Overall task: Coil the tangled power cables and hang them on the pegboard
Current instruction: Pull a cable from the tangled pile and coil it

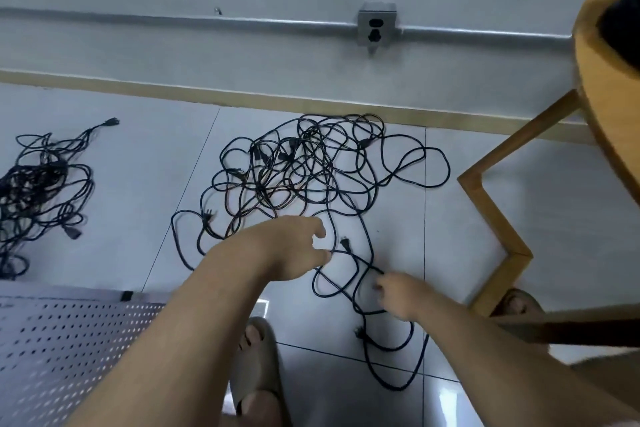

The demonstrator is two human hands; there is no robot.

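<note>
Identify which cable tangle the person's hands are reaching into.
The central tangle: the left hand and right hand reach its near loops; the tangle at far left lies apart.

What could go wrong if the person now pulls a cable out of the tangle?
1. The cable by the left hand and right hand runs back into the tangled pile; a hard pull may tighten knots.
2. The plug nearby could snag in a loop.
3. Loose loops lie near the sandalled foot; tripping is possible.
</note>
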